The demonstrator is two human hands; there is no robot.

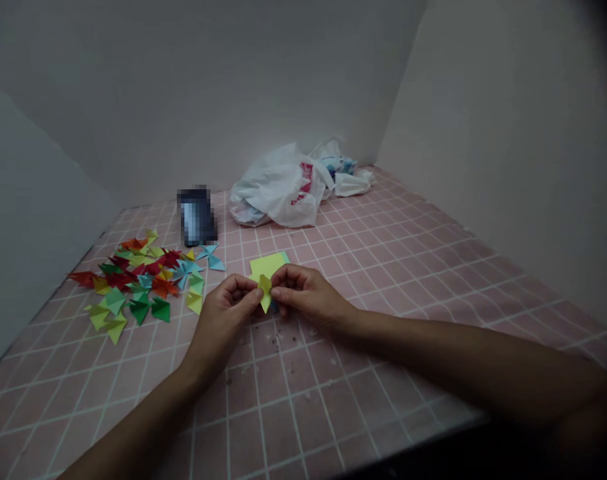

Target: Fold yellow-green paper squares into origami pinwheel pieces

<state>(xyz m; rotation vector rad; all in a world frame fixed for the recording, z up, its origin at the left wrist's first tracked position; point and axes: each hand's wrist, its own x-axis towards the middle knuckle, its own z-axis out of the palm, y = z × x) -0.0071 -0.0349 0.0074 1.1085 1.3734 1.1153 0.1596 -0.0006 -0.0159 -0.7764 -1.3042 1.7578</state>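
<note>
Between my two hands is a small folded piece of yellow paper (265, 292), its lower end tapering to a point. My left hand (232, 300) pinches its left edge between thumb and fingers. On the other side, my right hand (303, 293) grips the right edge the same way. Just behind the hands lies a stack of square paper sheets (268, 265), yellow on top with a blue-green edge showing; the hands hide its near part. To the left spreads a pile of folded paper pieces (138, 303) in red, orange, green, yellow and light blue.
A pixelated dark device (197, 217) stands behind the paper pile. White plastic bags (278, 183) lie against the back wall. The table carries a pink cloth with a white grid (373, 393), and walls border it left, back and right.
</note>
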